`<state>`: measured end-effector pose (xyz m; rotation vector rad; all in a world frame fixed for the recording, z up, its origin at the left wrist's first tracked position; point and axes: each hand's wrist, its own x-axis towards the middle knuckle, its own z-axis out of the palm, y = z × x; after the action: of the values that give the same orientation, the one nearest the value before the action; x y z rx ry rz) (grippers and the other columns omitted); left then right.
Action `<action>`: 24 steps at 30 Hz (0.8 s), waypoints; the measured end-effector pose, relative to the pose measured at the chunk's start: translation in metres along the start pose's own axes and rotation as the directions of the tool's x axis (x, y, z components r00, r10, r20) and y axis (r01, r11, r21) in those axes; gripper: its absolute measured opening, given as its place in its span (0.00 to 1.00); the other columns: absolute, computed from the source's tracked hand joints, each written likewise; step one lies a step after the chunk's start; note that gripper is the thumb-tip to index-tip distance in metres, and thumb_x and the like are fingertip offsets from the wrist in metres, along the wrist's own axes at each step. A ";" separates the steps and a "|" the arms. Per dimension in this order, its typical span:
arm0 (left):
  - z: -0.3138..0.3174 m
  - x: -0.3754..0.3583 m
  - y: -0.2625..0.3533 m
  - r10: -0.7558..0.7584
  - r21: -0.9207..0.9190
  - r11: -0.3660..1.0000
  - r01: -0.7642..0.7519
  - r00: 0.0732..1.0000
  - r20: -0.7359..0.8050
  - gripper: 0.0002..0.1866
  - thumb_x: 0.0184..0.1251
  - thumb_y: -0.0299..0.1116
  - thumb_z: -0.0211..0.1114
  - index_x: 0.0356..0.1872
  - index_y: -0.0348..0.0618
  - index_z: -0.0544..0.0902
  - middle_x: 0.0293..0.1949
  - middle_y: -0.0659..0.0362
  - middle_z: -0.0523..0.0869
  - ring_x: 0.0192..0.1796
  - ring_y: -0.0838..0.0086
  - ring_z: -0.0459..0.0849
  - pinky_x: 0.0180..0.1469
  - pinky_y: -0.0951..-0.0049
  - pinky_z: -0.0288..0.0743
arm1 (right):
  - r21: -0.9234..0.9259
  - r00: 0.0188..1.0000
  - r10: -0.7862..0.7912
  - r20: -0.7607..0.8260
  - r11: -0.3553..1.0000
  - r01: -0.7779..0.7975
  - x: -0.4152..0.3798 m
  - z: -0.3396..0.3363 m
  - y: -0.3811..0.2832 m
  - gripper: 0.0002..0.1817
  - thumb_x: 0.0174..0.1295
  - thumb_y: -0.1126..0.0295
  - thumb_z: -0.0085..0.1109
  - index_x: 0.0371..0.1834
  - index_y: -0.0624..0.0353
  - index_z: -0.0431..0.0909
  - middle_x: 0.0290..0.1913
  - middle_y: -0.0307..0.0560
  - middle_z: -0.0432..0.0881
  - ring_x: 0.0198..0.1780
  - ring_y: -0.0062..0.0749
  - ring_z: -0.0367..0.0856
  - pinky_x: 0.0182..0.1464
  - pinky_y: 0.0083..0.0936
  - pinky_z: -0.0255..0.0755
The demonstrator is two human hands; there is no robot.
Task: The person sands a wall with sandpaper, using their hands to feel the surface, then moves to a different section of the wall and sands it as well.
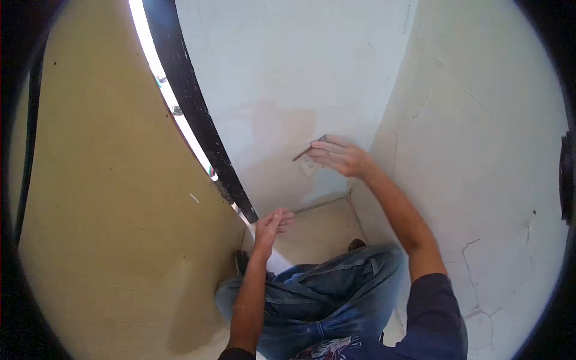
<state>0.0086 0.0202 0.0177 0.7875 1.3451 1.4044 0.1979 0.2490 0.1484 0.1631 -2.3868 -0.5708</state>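
Observation:
My right hand is closed on a piece of sandpaper at the white wall facing me. The sheet has a pale back with grey printed marks and a dark brown edge; part of it is hidden behind the fingers. Lower down, my left hand hangs in the air near the foot of the black frame. Its fingers point right, loosely bent and apart, with nothing visible in them.
A yellowish panel stands close on my left, with a bright gap beside the black frame. On my right is a pale wall with cracks. My crossed legs rest on the tiled floor.

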 end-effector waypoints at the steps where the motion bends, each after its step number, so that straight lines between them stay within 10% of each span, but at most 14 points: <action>1: -0.001 -0.001 0.000 0.005 0.003 1.000 -0.005 1.000 0.001 0.28 0.75 0.55 0.55 0.56 0.38 0.81 0.52 0.53 0.88 0.50 0.69 0.87 0.50 0.69 0.76 | 0.002 0.999 0.013 -0.034 1.000 -0.013 0.004 -0.008 0.010 0.18 0.60 0.73 0.61 0.55 0.58 0.83 0.53 0.52 0.85 0.60 0.43 0.82 0.65 0.42 0.74; 9: 0.003 0.007 -0.005 0.005 0.016 1.000 -0.005 1.000 0.010 0.28 0.74 0.56 0.58 0.55 0.39 0.83 0.50 0.54 0.89 0.49 0.70 0.87 0.48 0.71 0.76 | -0.229 0.709 0.291 -0.642 0.810 -0.540 0.056 -0.046 0.080 0.28 0.53 0.80 0.61 0.62 0.59 0.78 0.60 0.57 0.81 0.65 0.60 0.76 0.65 0.43 0.74; 14: 0.007 0.004 -0.004 0.001 0.023 1.000 -0.002 0.999 0.036 0.27 0.74 0.55 0.59 0.54 0.40 0.83 0.49 0.55 0.89 0.48 0.72 0.87 0.47 0.72 0.76 | -0.039 0.751 0.505 -0.426 0.819 -0.572 -0.023 0.048 -0.026 0.28 0.55 0.80 0.57 0.64 0.59 0.76 0.61 0.64 0.79 0.65 0.57 0.76 0.65 0.45 0.73; 17: 0.008 0.000 -0.001 0.018 0.041 0.999 -0.020 0.999 0.038 0.26 0.74 0.54 0.59 0.54 0.40 0.83 0.49 0.55 0.89 0.48 0.72 0.87 0.48 0.72 0.76 | 0.183 0.880 0.470 0.065 0.862 -0.474 -0.071 0.064 -0.099 0.22 0.59 0.74 0.61 0.59 0.62 0.78 0.63 0.57 0.79 0.64 0.55 0.78 0.65 0.44 0.73; 24: -0.005 0.001 -0.003 0.042 -0.021 0.999 -0.043 0.998 -0.040 0.25 0.74 0.52 0.59 0.55 0.40 0.82 0.49 0.55 0.89 0.49 0.71 0.87 0.47 0.72 0.76 | 0.123 0.825 0.468 -0.317 0.883 -0.453 0.001 0.005 -0.083 0.09 0.59 0.73 0.59 0.42 0.61 0.82 0.56 0.57 0.83 0.61 0.52 0.81 0.60 0.44 0.76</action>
<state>0.0041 0.0196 0.0141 0.7824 1.3481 1.4724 0.1912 0.1758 0.1089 -0.2775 -1.9976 -0.2345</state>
